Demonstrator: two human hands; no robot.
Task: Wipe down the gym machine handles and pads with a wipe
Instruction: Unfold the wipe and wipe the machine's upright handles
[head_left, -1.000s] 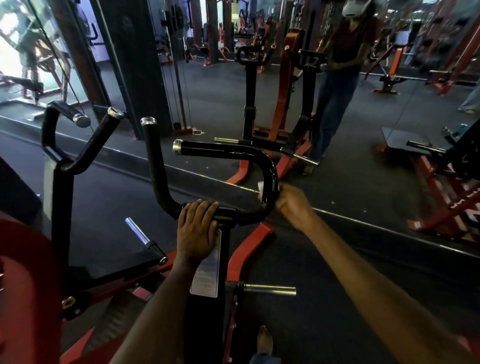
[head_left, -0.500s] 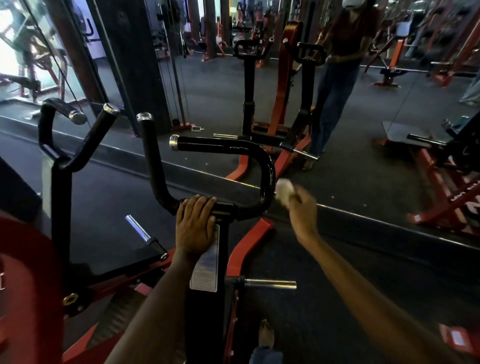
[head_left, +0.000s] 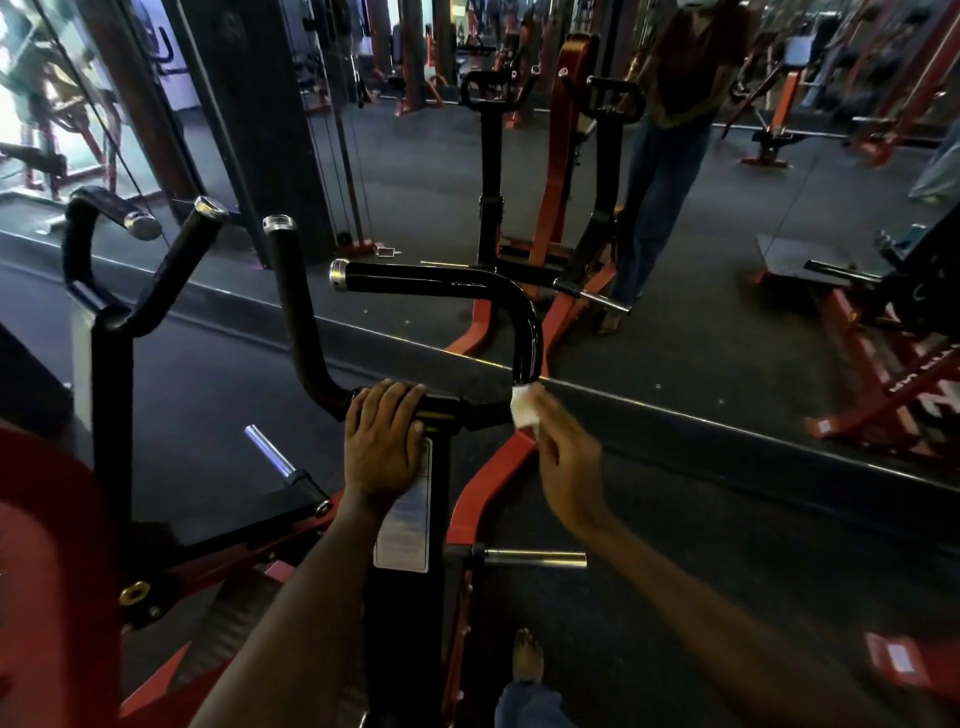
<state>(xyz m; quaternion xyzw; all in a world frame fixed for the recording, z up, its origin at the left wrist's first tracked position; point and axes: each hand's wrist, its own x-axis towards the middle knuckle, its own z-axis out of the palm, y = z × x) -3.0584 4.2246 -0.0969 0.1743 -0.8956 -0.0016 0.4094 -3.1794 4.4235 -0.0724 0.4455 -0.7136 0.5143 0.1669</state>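
A black curved handle (head_left: 524, 332) of the gym machine bends from a chrome-capped horizontal bar down to the central black post. My right hand (head_left: 563, 457) pinches a small white wipe (head_left: 523, 411) against the lower end of that curve. My left hand (head_left: 383, 441) grips the black crossbar on top of the post, just left of the wipe. A second upright handle (head_left: 291, 306) rises to the left of my left hand. Another handle pair (head_left: 119, 270) stands further left.
A red seat pad (head_left: 47, 571) fills the lower left. Chrome weight pegs (head_left: 535, 558) stick out beside the post. A wall mirror (head_left: 675, 208) ahead reflects the machine and a standing person. Red frame legs (head_left: 872, 405) lie at the right. My foot (head_left: 527, 657) is on the dark floor.
My right hand slid with the wipe from behind the handle's bend down to its lower end. My left hand stayed on the crossbar. The view moved slightly.
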